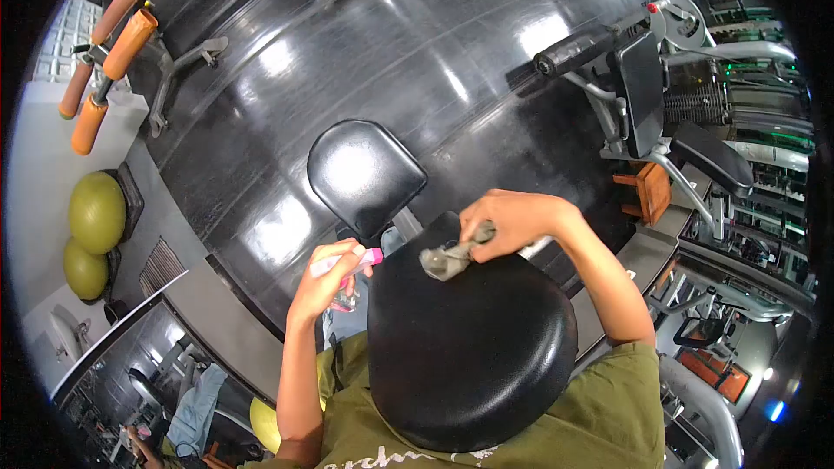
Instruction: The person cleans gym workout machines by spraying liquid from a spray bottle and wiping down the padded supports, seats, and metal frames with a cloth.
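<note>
My left hand (327, 282) is wrapped round a spray bottle (349, 297) with a pink and white trigger head, beside the left edge of a black padded backrest (460, 339). Its nozzle points right, toward the pad. In my right hand (508, 224) a crumpled greyish cloth (447, 261) is bunched, lying against the upper part of the backrest. The fingertips are partly hidden by the cloth. Just beyond the backrest is a black padded seat (365, 174) with light glaring off it.
A weight machine (643, 95) with black pads stands at the right, near a small wooden stool (647, 191). Orange foam rollers (130, 43) are at the upper left. Green exercise balls (95, 213) sit by the left wall, above a mirror (156, 373).
</note>
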`<state>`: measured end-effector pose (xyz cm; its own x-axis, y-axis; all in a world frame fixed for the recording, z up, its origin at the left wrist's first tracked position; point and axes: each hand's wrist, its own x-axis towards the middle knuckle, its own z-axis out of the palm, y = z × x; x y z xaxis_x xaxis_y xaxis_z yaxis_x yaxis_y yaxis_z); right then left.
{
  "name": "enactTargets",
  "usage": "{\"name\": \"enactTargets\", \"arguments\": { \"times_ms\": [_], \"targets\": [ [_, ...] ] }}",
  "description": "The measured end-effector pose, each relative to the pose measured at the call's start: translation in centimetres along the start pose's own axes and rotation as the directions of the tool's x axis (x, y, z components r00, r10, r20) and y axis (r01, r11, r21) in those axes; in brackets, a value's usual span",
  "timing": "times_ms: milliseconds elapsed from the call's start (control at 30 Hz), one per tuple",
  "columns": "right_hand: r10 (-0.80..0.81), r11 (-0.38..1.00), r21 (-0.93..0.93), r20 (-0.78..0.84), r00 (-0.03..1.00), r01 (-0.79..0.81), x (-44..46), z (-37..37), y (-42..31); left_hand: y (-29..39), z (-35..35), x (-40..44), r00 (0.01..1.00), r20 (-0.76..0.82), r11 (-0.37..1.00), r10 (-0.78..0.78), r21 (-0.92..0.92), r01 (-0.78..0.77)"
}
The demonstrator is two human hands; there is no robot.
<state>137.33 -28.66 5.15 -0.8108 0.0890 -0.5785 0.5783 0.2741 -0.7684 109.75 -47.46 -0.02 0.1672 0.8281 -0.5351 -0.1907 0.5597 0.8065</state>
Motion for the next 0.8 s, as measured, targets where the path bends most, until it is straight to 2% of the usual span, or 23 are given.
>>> {"name": "enactTargets", "arguments": {
  "times_ms": [133, 200, 233, 300, 333, 400, 433, 533, 567, 600, 633, 667, 700, 800],
  "targets": [
    [0.061, 0.998, -0.009, -0.039, 0.997, -0.061, 5.7, 3.3, 7.3, -0.1, 0.4, 0.0, 1.000, -0.001, 1.000, 0.001, -0.009, -0.001],
    [0.161, 0.987, 0.001, -0.013, 0.987, -0.161, 7.2, 3.8, 8.0, 0.1, 0.6, -0.1, 1.000, -0.001, 1.000, 0.000, -0.013, 0.000],
    [0.158, 0.987, -0.003, -0.010, 0.987, -0.158, 7.2, 3.7, 7.9, 0.1, 0.6, -0.1, 1.000, -0.006, 1.000, 0.001, -0.014, -0.001],
    [0.041, 0.993, -0.114, 0.049, 0.998, -0.036, 6.6, 3.3, 6.8, 0.1, 0.6, 0.0, 1.000, 0.006, 0.999, -0.022, 0.023, 0.022],
    [0.044, 0.993, -0.115, 0.050, 0.998, -0.038, 6.0, 2.6, 5.4, 0.1, 0.6, 0.1, 1.000, 0.007, 1.000, -0.022, 0.021, 0.022],
    [-0.028, 0.999, -0.029, 0.193, 0.981, 0.034, 4.4, 0.7, 2.3, -0.1, 0.9, 0.6, 0.999, 0.035, 0.998, -0.014, 0.064, 0.011],
    [-0.025, 0.999, -0.030, 0.194, 0.981, 0.031, 3.6, -0.2, 1.0, -0.4, 1.1, 0.9, 0.999, 0.036, 0.998, -0.014, 0.061, 0.011],
    [0.146, 0.986, -0.109, 0.218, 0.965, -0.124, 1.5, -2.2, 0.1, -1.0, 1.6, 2.1, 0.996, 0.046, 0.995, -0.076, 0.071, 0.073],
    [0.149, 0.985, -0.115, 0.218, 0.965, -0.126, 1.2, -2.8, 0.1, -1.0, 1.8, 2.4, 0.988, 0.035, 0.977, -0.148, 0.162, 0.141],
    [0.239, 0.967, -0.135, 0.204, 0.949, -0.214, 0.9, -3.4, -0.1, -1.0, 2.0, 2.6, 0.976, 0.017, 0.946, -0.219, 0.250, 0.208],
    [0.326, 0.941, -0.155, 0.188, 0.927, -0.300, 0.8, -3.9, -0.3, -1.2, 2.0, 2.6, 0.976, 0.016, 0.947, -0.215, 0.247, 0.205],
    [0.333, 0.938, -0.159, 0.176, 0.926, -0.307, 1.1, -3.9, 0.4, -1.3, 2.1, 2.6, 0.979, 0.009, 0.949, -0.205, 0.245, 0.197],
    [0.334, 0.938, -0.163, 0.177, 0.926, -0.307, 1.8, -3.3, 1.2, -1.5, 2.2, 2.5, 0.980, 0.001, 0.951, -0.197, 0.243, 0.191],
    [0.189, 0.946, -0.292, 0.151, 0.970, -0.139, 5.6, 0.0, 3.3, -1.8, 1.6, 1.7, 0.987, -0.005, 0.977, -0.158, 0.145, 0.157]
  ]
}}
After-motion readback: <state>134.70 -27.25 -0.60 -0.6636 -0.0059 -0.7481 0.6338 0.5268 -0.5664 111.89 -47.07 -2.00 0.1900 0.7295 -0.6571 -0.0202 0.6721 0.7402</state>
